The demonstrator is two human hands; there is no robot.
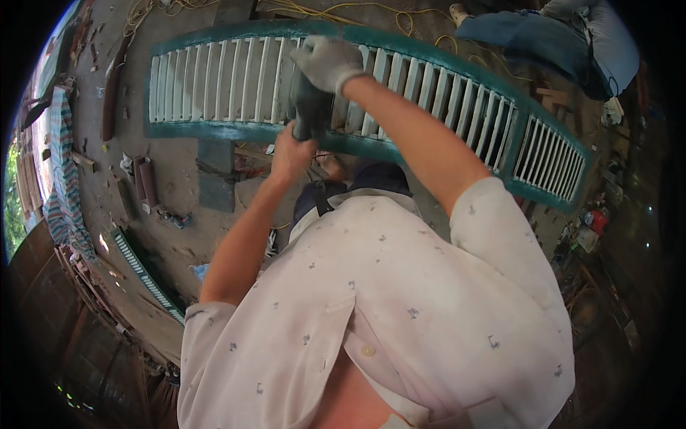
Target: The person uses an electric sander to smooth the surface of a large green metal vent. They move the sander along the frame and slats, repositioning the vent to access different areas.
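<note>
A long louvered shutter [214, 134] with a green frame and pale slats lies across the space in front of me. On its slats, left of the middle, rests a dark handheld power tool [311, 111]. My right hand [329, 63], in a light work glove, is closed over the tool's far end. The bare left hand [293, 154] grips its near end, close to the shutter's near edge. Both hands and the tool partly cover the slats under them. The tool's working face is hidden from view.
A dark block [216, 175] stands beneath the shutter's near edge. Yellow cords [314, 11] trail behind. Another person's legs in blue trousers [529, 46] are at the far right. A smaller green louvered panel [146, 275] and a striped sheet [63, 157] lie left, among scattered wood pieces.
</note>
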